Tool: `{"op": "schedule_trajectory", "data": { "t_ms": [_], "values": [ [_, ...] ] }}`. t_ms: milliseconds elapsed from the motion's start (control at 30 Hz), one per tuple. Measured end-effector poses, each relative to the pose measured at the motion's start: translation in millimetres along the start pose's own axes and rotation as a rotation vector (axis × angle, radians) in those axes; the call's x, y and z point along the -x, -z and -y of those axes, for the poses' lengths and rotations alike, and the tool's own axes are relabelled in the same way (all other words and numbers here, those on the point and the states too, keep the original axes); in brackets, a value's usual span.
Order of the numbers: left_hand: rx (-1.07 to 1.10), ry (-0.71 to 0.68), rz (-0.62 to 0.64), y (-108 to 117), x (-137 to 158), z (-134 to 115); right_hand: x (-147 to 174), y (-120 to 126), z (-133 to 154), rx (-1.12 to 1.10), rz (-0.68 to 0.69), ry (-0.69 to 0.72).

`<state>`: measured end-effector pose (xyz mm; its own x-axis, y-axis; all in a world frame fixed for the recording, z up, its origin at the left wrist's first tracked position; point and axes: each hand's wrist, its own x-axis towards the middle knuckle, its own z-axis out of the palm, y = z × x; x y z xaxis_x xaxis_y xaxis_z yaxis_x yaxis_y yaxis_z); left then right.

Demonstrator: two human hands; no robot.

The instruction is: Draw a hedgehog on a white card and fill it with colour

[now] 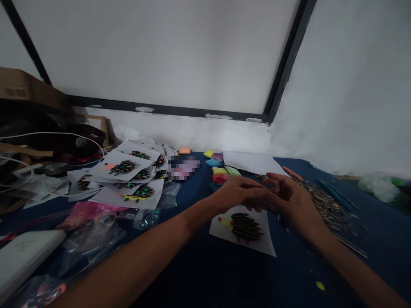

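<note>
Both my hands meet above a white paper card (218, 229) on the blue-covered table. My left hand (236, 192) reaches its fingers, pressed together, toward the fingertips of my right hand (293, 199). The right thumb and fingers close in a pinch; whatever lies between the fingertips is too small or hidden to name. Below them, the card carries a hedgehog figure (246, 226) with dark, seed-like spines, a yellow face and small red bits. Just behind the hands sit small packets of coloured clay, a red packet (220, 177) and a yellow packet (219, 170) among them.
At left lies a pile of finished-looking hedgehog cards (104, 167), near plastic bags (93, 231) and a white box (30, 252). Right of my hands is a heap of dark slivers (326, 205). White sheets (253, 160) lie at the back, against the wall.
</note>
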<state>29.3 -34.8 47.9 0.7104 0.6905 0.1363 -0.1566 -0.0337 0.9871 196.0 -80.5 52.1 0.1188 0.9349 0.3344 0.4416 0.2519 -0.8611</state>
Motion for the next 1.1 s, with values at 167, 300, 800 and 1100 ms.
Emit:
{"op": "schedule_trajectory", "data": {
  "t_ms": [167, 300, 800, 1100],
  "values": [
    [0.038, 0.028, -0.050, 6, -4, 9, 3, 3, 5, -0.010, 0.091, 0.009],
    [0.034, 0.036, 0.036, 11, -5, 12, 5, 6, 11, 0.066, 0.049, 0.117],
    [0.083, 0.108, 0.056, 14, -1, 5, 3, 5, 13, 0.111, 0.061, 0.102],
    [0.085, 0.080, 0.020, 10, -4, 11, 6, -1, 6, 0.096, 0.117, 0.054]
  ]
}}
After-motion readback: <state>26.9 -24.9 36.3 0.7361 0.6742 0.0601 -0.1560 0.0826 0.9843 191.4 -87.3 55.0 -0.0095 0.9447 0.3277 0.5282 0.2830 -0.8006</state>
